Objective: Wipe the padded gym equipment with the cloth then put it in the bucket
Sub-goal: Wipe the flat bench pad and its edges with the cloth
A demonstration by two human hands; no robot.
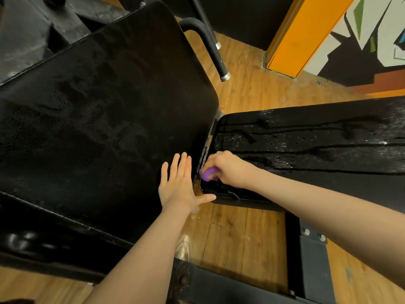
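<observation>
A large black back pad (pixel 98 110) fills the left of the view. A black seat pad (pixel 317 145), wet with streaks and droplets, lies to the right. My right hand (pixel 228 167) grips a bunched purple cloth (pixel 209 173) at the seat pad's near left corner, beside the gap between the two pads. My left hand (pixel 179 185) rests flat on the back pad's lower right edge, fingers straight and spread. No bucket is in view.
A black metal frame (pixel 311 260) with bolts runs under the seat pad. A foam-covered handle bar (pixel 215 51) sticks out behind the back pad. Wet wooden floor (pixel 230 227) shows between the pads. An orange pillar (pixel 306 31) and painted wall stand at the back right.
</observation>
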